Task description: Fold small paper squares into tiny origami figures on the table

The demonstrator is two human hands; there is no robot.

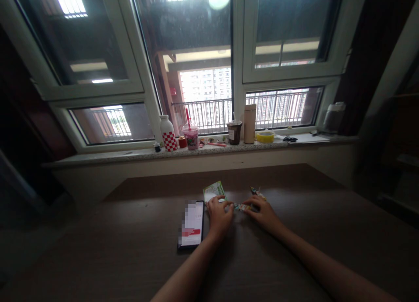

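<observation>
A small, colourful patterned strip (pixel 241 207) lies low over the table between my two hands. My left hand (pixel 219 214) is curled, with thumb and forefinger at the strip's left end; its other fingers rest by the green-and-white card (pixel 214 190). At the right end, my right hand (pixel 262 212) pinches the strip between thumb and fingertips. Just beyond the right fingers is another small colourful piece (pixel 253 190), partly hidden by that hand. To the left of my left hand lies a phone (pixel 193 227) with its lit screen up. The strip's exact kind is too small to tell.
The brown table (pixel 137 258) reaches toward a window sill (pixel 137 155). On the sill stand a checkered bottle (pixel 169 136), a pink drink cup (pixel 190 138), a dark cup (pixel 234 132), a tan flask (pixel 249 124), yellow tape (pixel 265 137) and scissors (pixel 290 139).
</observation>
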